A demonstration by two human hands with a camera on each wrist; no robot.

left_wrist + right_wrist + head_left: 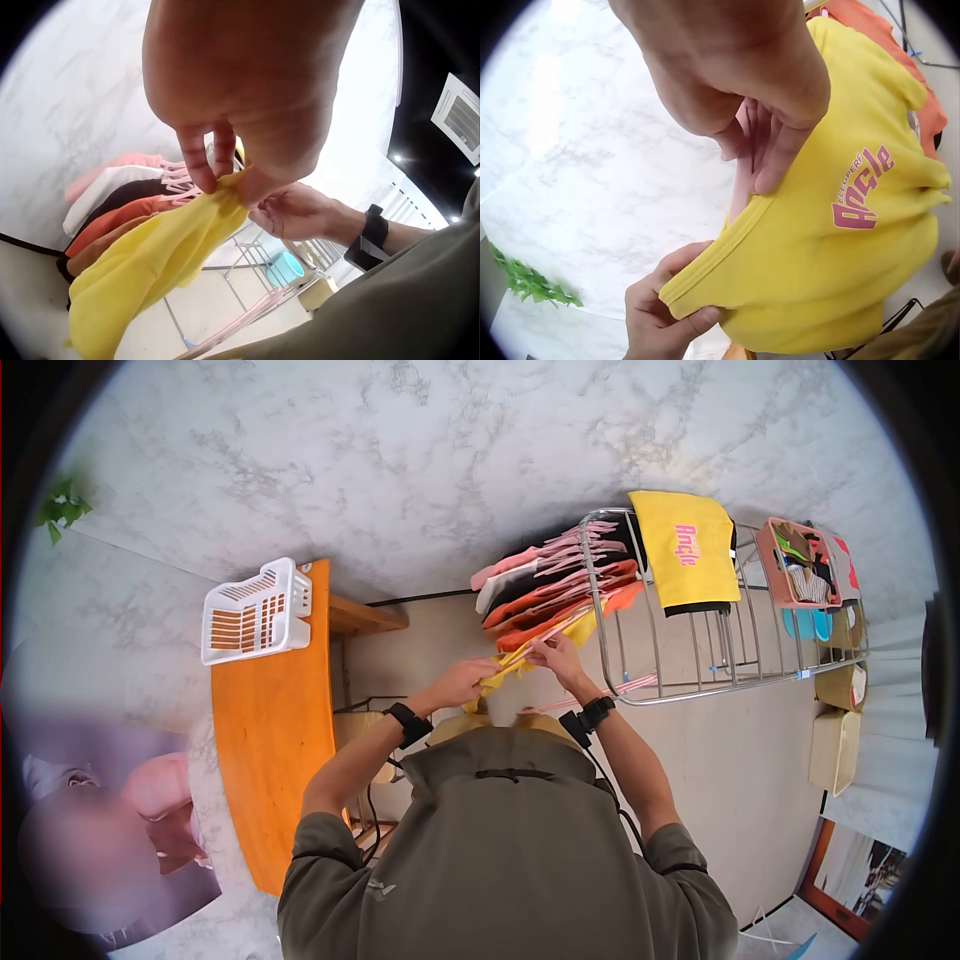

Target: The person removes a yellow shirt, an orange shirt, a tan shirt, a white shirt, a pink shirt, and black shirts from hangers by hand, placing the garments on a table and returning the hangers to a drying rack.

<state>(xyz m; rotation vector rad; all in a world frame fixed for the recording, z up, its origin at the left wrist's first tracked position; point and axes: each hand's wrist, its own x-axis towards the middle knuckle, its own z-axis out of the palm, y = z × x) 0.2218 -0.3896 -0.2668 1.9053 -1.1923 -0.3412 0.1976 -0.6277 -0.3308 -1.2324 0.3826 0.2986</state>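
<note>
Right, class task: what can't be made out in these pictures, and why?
Hanger: right wrist view, largely hidden by right hand and yellow shirt.
Poster: head view, partly blurred.
Hung clothes, fronts: head view, mostly covered by one another.
Pink basket, lower contents: head view, under top clothes.
Plant, left side: head view, lost in dark edge.

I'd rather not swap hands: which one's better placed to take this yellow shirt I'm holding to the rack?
Probably your right hand: it's nearer the rack and pinches the hanger. Your left hand, farther away, grips the shirt.
</note>
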